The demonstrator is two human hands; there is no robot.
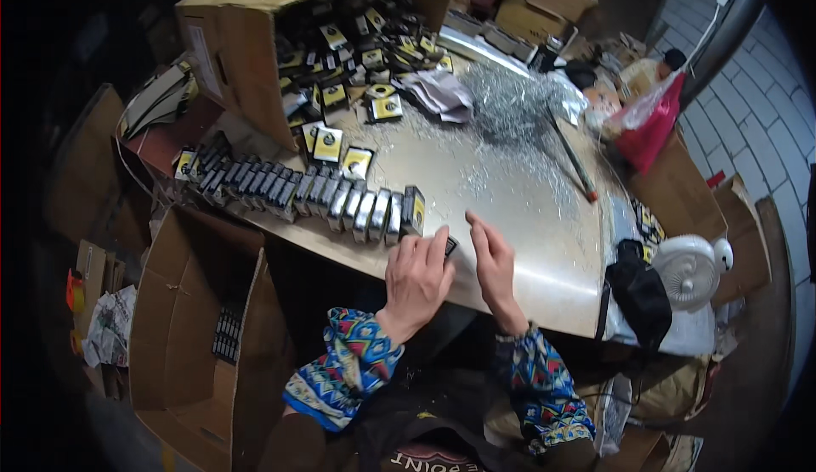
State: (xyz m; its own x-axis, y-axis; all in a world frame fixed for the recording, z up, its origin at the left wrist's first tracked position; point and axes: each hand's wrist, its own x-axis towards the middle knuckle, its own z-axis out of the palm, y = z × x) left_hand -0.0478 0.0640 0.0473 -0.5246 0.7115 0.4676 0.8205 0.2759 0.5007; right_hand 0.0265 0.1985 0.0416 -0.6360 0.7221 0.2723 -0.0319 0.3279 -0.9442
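Note:
My left hand [416,278] rests at the near edge of a shiny metal table [501,183], its fingers closed over a small dark packaged item [450,245] that peeks out by the fingertips. My right hand [491,261] lies just to its right, fingers apart and flat on the metal, holding nothing. A long row of small black and yellow packages [297,190] stands on edge from the left hand's fingertips toward the far left. More loose packages [327,143] lie behind the row.
A big cardboard box [246,56] lies tipped on its side at the back left, spilling packages. An open carton [183,319] with a few packages sits low at the left. A white fan [688,270], black bag [639,292] and red bag [650,128] crowd the right.

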